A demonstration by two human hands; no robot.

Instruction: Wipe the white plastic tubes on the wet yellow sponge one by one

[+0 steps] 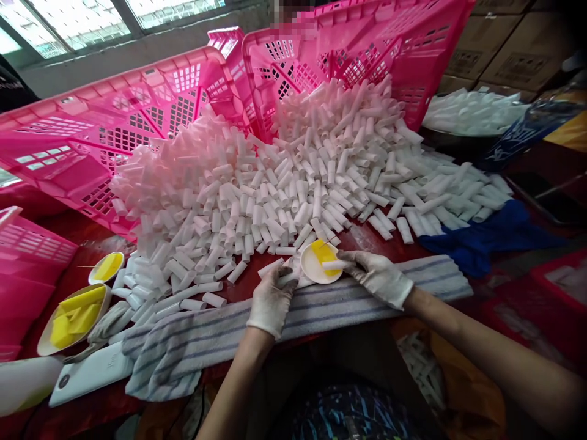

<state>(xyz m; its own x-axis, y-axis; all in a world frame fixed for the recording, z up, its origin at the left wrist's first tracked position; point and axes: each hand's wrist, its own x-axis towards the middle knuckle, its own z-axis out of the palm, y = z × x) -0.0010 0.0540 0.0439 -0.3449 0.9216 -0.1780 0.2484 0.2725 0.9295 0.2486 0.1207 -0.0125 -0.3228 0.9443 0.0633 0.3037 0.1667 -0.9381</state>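
White-gloved right hand (378,276) on ribbed tube (334,265) (yellow sponge (323,252) beneath)

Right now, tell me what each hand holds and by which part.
Right hand pinches one end of a white tube over the dish. Left hand grips another tube; which part is hidden.

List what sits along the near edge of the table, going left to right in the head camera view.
Dish of yellow sponges → white phone → striped towel → left hand → small dish with yellow sponge → right hand → blue cloth.

White gloves (270,299), bare forearms.
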